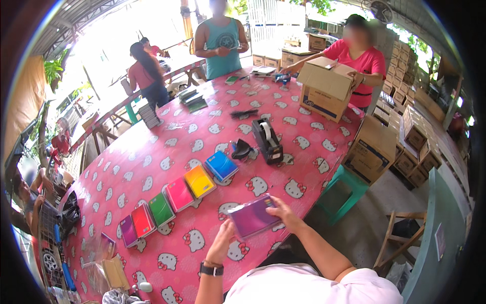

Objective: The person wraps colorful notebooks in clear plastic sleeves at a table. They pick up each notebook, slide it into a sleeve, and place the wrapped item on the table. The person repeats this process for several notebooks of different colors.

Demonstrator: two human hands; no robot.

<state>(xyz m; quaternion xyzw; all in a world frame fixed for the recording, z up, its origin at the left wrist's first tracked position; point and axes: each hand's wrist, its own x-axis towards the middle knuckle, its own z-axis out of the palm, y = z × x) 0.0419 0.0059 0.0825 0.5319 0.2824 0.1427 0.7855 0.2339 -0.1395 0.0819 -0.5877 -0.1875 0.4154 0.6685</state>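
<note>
Both our hands hold a purple packet (252, 217) low over the near edge of the table (152, 167). Our left hand (223, 242), a dark watch (211, 269) on its wrist, pinches the packet's near left corner with closed fingers. Our right hand (281, 212) grips the right edge, thumb on top and fingers curled beneath. We cannot tell what the clear wrapping holds beyond a flat purple item.

Just past the packet, a slanting row of notebooks lies on the pink cat-print cloth: blue (221, 165), yellow (199, 181), pink (179, 194), green (161, 209), red (143, 221) and purple (128, 231), each beside the next. Beyond the blue one sits a black tape dispenser (268, 140) with a white roll in it, and a dark clip-like object (242, 149) just to its left.

At the far right corner a person in a pink shirt holds an open carton (324, 86); we cannot see what is inside it. More cartons (372, 149) stand stacked on the floor to the right, closed as far as we can tell. A teal stool (347, 192) stands beside the table. Clear bags (104, 263) lie at the near left end, one with tan sheets in it.
</note>
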